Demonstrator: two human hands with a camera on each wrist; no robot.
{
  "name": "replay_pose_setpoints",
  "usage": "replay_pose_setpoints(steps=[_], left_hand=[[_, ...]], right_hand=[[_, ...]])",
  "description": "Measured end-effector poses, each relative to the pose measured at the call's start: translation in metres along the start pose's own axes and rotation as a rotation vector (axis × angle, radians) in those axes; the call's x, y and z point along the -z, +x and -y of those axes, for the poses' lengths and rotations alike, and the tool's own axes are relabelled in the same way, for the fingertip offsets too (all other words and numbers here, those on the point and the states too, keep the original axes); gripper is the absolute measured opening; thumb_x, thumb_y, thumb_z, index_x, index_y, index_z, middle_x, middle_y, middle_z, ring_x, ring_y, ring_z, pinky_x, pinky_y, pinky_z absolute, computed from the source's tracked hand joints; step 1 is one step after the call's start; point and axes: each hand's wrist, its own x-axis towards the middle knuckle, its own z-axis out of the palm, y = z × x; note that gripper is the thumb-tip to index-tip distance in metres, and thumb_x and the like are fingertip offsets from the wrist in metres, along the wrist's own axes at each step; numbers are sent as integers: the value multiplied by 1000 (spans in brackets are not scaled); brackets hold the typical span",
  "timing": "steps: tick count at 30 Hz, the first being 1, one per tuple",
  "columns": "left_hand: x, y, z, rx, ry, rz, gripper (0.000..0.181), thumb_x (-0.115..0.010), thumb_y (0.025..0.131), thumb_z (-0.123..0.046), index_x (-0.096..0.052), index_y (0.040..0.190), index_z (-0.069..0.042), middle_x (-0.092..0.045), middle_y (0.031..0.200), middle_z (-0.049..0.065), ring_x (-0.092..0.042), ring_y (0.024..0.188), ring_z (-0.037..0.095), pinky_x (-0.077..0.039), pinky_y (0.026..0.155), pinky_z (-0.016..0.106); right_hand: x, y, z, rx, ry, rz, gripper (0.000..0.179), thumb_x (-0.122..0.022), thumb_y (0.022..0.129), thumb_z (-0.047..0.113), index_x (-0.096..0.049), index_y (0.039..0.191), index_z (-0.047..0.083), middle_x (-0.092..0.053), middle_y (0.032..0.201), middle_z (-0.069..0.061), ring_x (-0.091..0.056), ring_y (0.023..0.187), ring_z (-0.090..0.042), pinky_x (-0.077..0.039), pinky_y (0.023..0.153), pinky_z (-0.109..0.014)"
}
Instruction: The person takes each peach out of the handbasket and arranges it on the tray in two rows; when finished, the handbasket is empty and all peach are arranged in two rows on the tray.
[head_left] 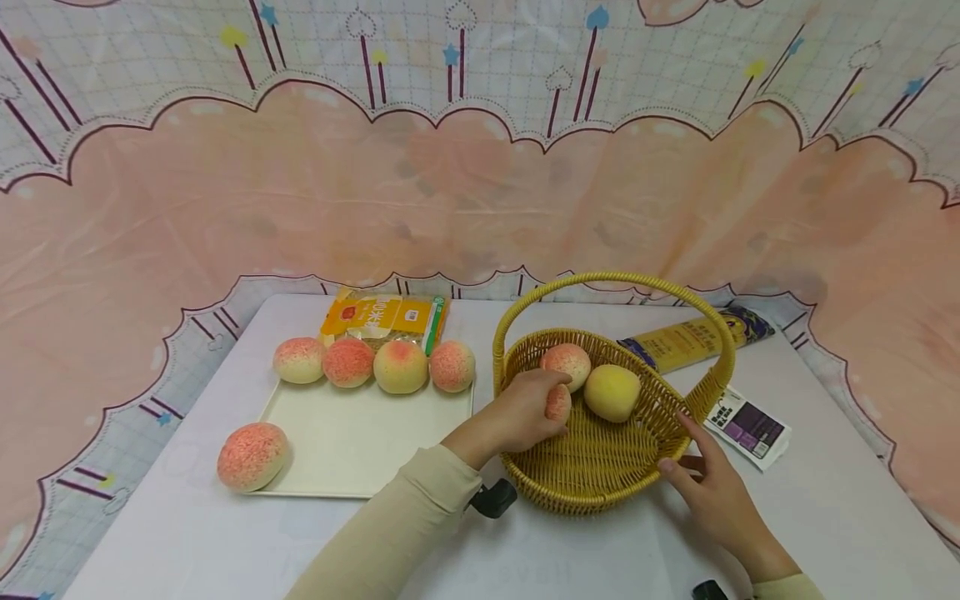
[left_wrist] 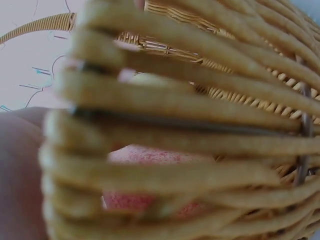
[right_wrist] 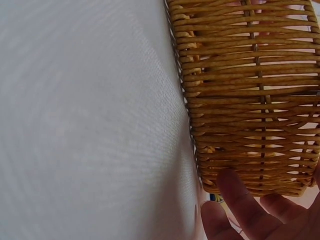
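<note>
My left hand (head_left: pixel 534 408) reaches into the woven yellow basket (head_left: pixel 585 492) and holds a speckled pink peach (head_left: pixel 558 403), partly hidden by the fingers. Beside it in the basket lie another pink-and-cream peach (head_left: pixel 567 365) and a yellow peach (head_left: pixel 612 393). My right hand (head_left: pixel 708 487) grips the basket's right rim, below the handle's base; in the right wrist view its fingers (right_wrist: pixel 242 197) lie against the woven outer wall. Basket strands fill the left wrist view, with a pink peach (left_wrist: pixel 150 155) showing through the gaps.
Left of the basket is a cream tray (head_left: pixel 367 450), with a row of several peaches (head_left: pixel 401 367) along its back and one peach (head_left: pixel 253 457) at its front-left corner. Behind stands an orange food bag (head_left: pixel 386 317). A long yellow packet (head_left: pixel 682 343) and a white-and-purple packet (head_left: pixel 750 427) lie to the right.
</note>
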Motion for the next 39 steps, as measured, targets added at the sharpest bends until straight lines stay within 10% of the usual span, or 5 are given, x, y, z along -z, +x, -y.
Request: replay_pose_setpoints(steps=[27,39], left_hand=[[-6,-2,0,-36,131,-32,49,-76,89,-13,-59,135,-7,-53,140,10,-46,130,32,-41,107,37],[-5,-5,1,-38,45,-14,56,-77,86,-22,-59,138,-10,-51,144,10,-43,133,31,-39,108,39]], right_hand=[[-1,0,0,20,-4,-18,68,-61,101,14,-24,156,-1,-25,155,-32,-62,107,-46,-51,78,-26],[0,0,0,19,4,-13,69,-61,101,13,-23,156,0,-24,155,-32,-62,108,-46,-52,78,-26]])
